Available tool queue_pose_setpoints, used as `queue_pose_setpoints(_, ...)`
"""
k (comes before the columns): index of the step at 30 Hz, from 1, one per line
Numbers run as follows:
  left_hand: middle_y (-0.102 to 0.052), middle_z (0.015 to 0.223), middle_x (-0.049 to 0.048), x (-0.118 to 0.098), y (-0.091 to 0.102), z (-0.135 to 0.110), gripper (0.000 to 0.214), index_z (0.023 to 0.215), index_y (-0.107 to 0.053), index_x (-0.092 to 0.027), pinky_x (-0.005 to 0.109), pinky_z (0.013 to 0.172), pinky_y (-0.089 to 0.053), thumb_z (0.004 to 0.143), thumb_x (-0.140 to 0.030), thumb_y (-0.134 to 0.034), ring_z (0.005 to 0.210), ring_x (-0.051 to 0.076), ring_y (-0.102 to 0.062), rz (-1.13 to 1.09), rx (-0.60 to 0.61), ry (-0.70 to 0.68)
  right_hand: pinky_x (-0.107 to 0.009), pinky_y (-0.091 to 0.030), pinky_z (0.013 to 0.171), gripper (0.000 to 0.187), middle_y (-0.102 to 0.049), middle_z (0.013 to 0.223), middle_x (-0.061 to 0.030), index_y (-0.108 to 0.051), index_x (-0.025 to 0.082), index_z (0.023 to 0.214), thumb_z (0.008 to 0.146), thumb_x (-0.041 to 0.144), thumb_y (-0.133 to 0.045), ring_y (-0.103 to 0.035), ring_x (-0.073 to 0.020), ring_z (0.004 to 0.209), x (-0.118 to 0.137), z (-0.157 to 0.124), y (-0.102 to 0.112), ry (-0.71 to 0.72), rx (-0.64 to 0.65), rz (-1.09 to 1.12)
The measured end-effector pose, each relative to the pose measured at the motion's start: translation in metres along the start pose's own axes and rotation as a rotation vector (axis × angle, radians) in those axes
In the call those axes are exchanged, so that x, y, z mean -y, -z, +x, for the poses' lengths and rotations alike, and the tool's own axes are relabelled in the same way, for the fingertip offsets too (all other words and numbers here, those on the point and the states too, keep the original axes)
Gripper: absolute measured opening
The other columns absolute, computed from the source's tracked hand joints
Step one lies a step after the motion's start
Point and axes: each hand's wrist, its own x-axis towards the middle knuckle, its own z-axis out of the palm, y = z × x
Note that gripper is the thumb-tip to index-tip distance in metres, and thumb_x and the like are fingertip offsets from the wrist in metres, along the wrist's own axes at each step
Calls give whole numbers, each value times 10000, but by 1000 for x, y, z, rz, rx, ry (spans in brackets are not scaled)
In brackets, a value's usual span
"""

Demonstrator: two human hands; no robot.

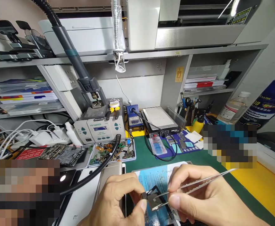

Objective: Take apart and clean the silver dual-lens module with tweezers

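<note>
My left hand (122, 196) pinches the left edge of a small, square, metal-cased electronic part (154, 201) between thumb and fingertips. A thin black flex strip shows behind and below it. Tweezers (196, 185) are held in my right hand (198, 191), with thumb and fingers pressing their arms. Their tips lie at the right side of the metal part; whether they grip it or only touch it, I cannot tell. Beneath both hands is a light-blue printed sheet (149, 177).
White and gold phones (82, 194) lie left of my hands. Beyond them sits a tray of small parts (128, 153), crossed by the black hose (92, 175) of a rework station (99, 125). A heating plate (159, 117) stands at the back; bottles (233, 108) are at right.
</note>
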Motion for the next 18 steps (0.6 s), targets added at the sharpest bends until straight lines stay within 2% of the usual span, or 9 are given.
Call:
queue_pose_setpoints(4,-558,613,-31,-8,5,0,119,676,-589,-202,216,557,-414,756,-157,-513,563,106,-551,17,95,96,-179,-421,492,160,-577,582,55,-663,174,724,777,230,-804,-506,-83,510,1,-1,-1,20,6,-36)
queue_pose_setpoints(6,-564,621,-25,-11,7,0,116,678,-594,-197,223,569,-421,756,-158,-518,573,112,-555,29,109,121,-179,-429,497,148,-589,586,50,-668,177,738,800,246,-783,-517,-86,515,0,-1,-1,31,13,-34)
queue_pose_setpoints(9,-553,597,-24,-12,8,1,116,646,-585,-191,228,562,-417,742,-171,-524,557,114,-545,43,110,141,-170,-432,496,142,-599,587,52,-682,182,722,762,210,-815,-520,-86,521,-1,-1,-2,27,8,-34)
queue_pose_setpoints(13,-558,569,-17,-13,6,5,143,615,-566,-187,222,523,-421,747,-199,-510,525,114,-542,51,112,132,-167,-448,491,121,-606,602,51,-700,197,723,758,220,-813,-527,-92,525,-3,-1,-3,53,-21,-108)
queue_pose_setpoints(18,-561,552,-26,-14,3,6,149,612,-548,-189,207,493,-415,754,-179,-502,499,100,-538,93,58,74,-162,-478,469,115,-639,622,32,-710,219,708,810,255,-750,-572,-110,528,-6,-3,-3,206,-99,-312)
